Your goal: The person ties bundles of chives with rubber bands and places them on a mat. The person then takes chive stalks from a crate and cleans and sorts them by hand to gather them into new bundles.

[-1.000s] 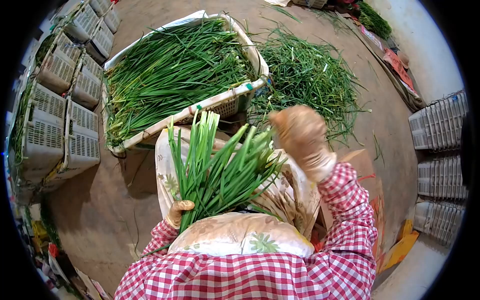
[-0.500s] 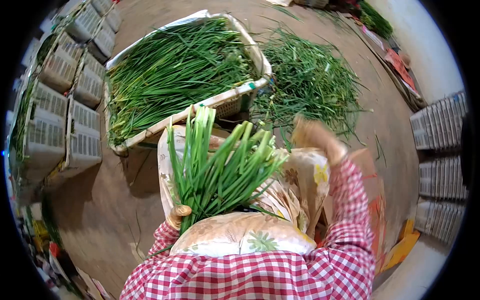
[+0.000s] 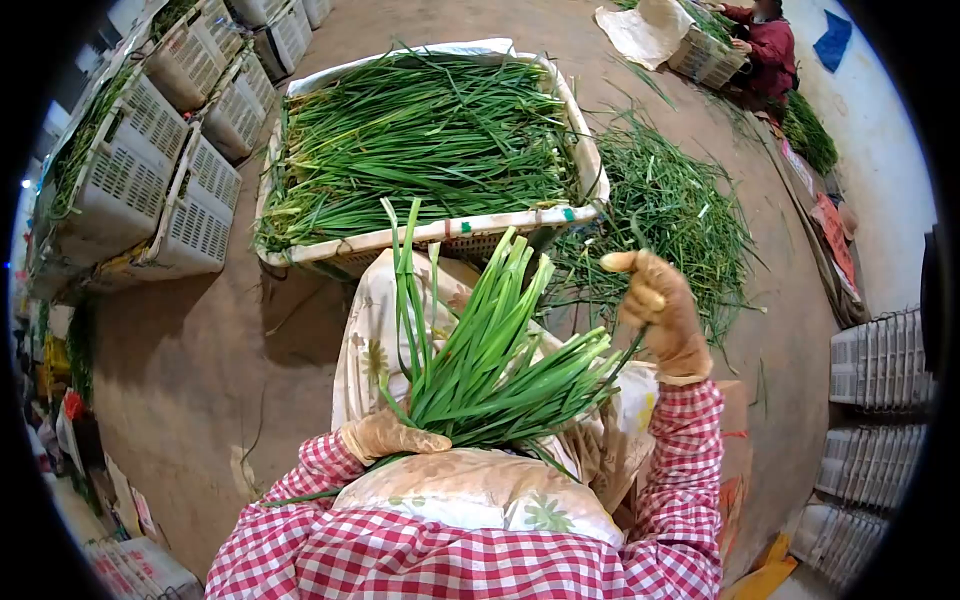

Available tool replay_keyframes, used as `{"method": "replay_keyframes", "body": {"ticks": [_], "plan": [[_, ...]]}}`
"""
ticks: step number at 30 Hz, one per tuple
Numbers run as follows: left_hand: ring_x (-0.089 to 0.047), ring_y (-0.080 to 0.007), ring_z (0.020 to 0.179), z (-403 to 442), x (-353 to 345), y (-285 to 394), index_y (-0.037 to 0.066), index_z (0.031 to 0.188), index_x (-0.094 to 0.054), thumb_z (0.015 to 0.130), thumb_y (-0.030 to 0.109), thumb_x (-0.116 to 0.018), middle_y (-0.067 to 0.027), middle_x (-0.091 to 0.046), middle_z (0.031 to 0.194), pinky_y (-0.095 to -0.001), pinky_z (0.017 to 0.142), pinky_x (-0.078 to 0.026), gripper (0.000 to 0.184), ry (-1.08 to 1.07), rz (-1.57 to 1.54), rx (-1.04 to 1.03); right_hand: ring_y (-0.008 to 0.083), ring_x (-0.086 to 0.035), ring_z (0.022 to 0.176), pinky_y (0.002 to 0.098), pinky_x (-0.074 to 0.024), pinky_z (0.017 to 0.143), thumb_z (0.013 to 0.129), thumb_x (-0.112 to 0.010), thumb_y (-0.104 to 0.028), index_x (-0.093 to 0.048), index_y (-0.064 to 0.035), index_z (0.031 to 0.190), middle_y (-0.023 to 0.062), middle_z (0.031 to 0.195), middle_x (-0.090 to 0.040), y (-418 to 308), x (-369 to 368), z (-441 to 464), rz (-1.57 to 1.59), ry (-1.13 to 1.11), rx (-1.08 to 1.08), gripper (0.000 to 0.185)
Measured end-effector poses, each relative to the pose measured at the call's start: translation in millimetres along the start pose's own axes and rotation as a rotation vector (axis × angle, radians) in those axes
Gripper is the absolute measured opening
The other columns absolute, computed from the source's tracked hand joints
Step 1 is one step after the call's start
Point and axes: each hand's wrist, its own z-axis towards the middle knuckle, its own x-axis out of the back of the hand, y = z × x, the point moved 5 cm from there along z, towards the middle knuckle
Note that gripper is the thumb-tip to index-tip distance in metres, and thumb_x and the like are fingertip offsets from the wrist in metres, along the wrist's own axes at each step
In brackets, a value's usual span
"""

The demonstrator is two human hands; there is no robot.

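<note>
My left hand [image 3: 392,437], in a tan glove, is wrapped round the lower part of a bunch of green stalks [image 3: 490,370] lying across my lap. The cut, pale ends of the bunch fan out upward and to the right. My right hand [image 3: 660,312], gloved too, is raised to the right of the bunch with its fingers curled and a thin dark-green leaf at them. Beyond my knees stands a white crate [image 3: 450,232] full of green stalks. A heap of loose leaves [image 3: 670,215] lies on the floor to its right.
Stacked white crates [image 3: 125,165] stand at the left. More crates [image 3: 875,460] are at the lower right by the wall. Another person [image 3: 770,58] in dark red is beside a crate at the upper right. A brown box [image 3: 737,430] stands near my right elbow.
The view has shifted, bringing the other person into sight. The bunch now leans and spreads further right, and my left hand reaches further across its base. My right hand shows more clearly, with a leaf.
</note>
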Motion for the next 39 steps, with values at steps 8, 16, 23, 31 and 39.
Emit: {"method": "replay_keyframes", "body": {"ticks": [8, 16, 23, 31, 39], "plan": [[-0.042, -0.0165, 0.121, -2.0, 2.7, 6.1, 0.004, 0.137, -0.037, 0.071, 0.006, -0.079, -0.0089, -0.047, 0.134, -0.0313, 0.103, -0.035, 0.079, -0.060, 0.114, -0.016, 0.0168, -0.045, 0.080, 0.0299, -0.0377, 0.067, 0.088, -0.057, -0.042, -0.053, 0.0019, 0.113, 0.0080, 0.089, -0.047, -117.3, 60.9, 4.9, -0.958, 0.728, 0.469, 0.051], [-0.043, -0.0189, 0.121, 2.8, 8.9, -7.6, 0.006, 0.139, -0.035, 0.072, 0.011, -0.079, -0.0099, -0.045, 0.135, -0.0347, 0.104, -0.034, 0.080, -0.140, 0.144, -0.052, 0.0161, -0.059, 0.100, 0.0297, -0.0490, 0.078, 0.083, -0.057, -0.056, -0.057, -0.0069, 0.119, 0.0074, 0.108, -0.063, -4.2, -33.2, 35.5, -0.592, -0.172, -0.126, 0.060], [-0.035, -0.0244, 0.130, 2.8, 1.2, -1.8, 0.007, 0.142, -0.029, 0.073, 0.025, -0.078, -0.0123, -0.037, 0.142, -0.0410, 0.108, -0.028, 0.087, -0.153, 0.218, 0.014, 0.0089, -0.056, 0.083, 0.0224, -0.0448, 0.069, 0.081, -0.066, -0.048, -0.060, -0.0057, 0.103, -0.0003, 0.090, -0.062, 5.5, -50.7, 36.3, -0.385, -0.356, -0.190, 0.048], [-0.038, -0.0231, 0.127, 2.7, -0.8, 0.8, 0.006, 0.143, -0.026, 0.069, 0.021, -0.082, -0.0113, -0.038, 0.141, -0.0389, 0.107, -0.030, 0.094, -0.112, 0.019, 0.063, 0.0096, -0.057, 0.078, 0.0238, -0.0473, 0.074, 0.074, -0.069, -0.007, -0.061, -0.0010, 0.099, 0.0012, 0.087, -0.063, 11.2, -67.5, 20.8, -0.324, -0.341, -0.222, 0.027], [-0.033, -0.0152, 0.129, 6.4, -12.5, 12.1, 0.007, 0.146, -0.014, 0.077, 0.008, -0.073, -0.0094, -0.035, 0.142, -0.0313, 0.107, -0.029, 0.091, -0.198, 0.097, 0.059, 0.0122, -0.057, 0.068, 0.0266, -0.0473, 0.066, 0.071, -0.067, -0.016, -0.065, -0.0036, 0.087, 0.0061, 0.076, -0.063, -3.0, -83.4, 4.5, -1.012, 0.129, 0.486, 0.021]]}}
